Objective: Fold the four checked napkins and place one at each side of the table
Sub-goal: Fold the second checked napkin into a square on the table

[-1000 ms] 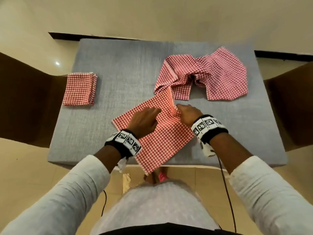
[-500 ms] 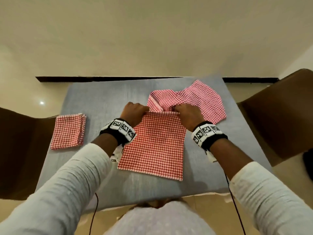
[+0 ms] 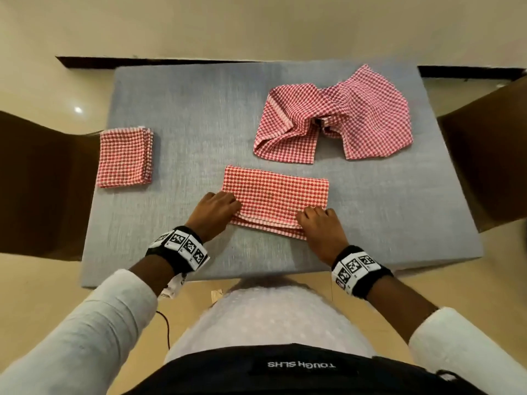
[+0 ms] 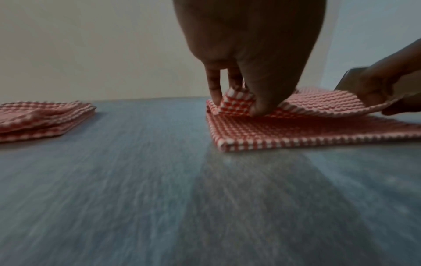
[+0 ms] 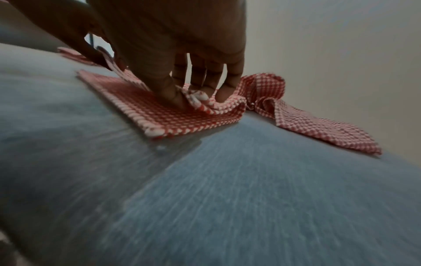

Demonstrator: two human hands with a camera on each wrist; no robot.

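A red-checked napkin (image 3: 275,195) (image 4: 318,126) (image 5: 164,109) lies folded in half near the front of the grey table (image 3: 199,109). My left hand (image 3: 216,209) (image 4: 237,106) pinches its upper layer at the near-left corner. My right hand (image 3: 319,220) (image 5: 196,97) pinches the upper layer at the near-right corner. A fully folded napkin (image 3: 124,156) (image 4: 43,118) sits at the left side. Crumpled unfolded napkins (image 3: 333,124) (image 5: 318,122) lie at the back right.
Brown chairs stand at the left (image 3: 42,189) and right (image 3: 490,155) of the table. Beige floor surrounds it, and a dark skirting strip (image 3: 94,62) runs behind. A thin cable (image 3: 166,326) hangs from my left wrist.
Both hands pulled the napkin's far edge toward me, folding it in half; it now lies as a wide rectangle. The head view has tilted down again.
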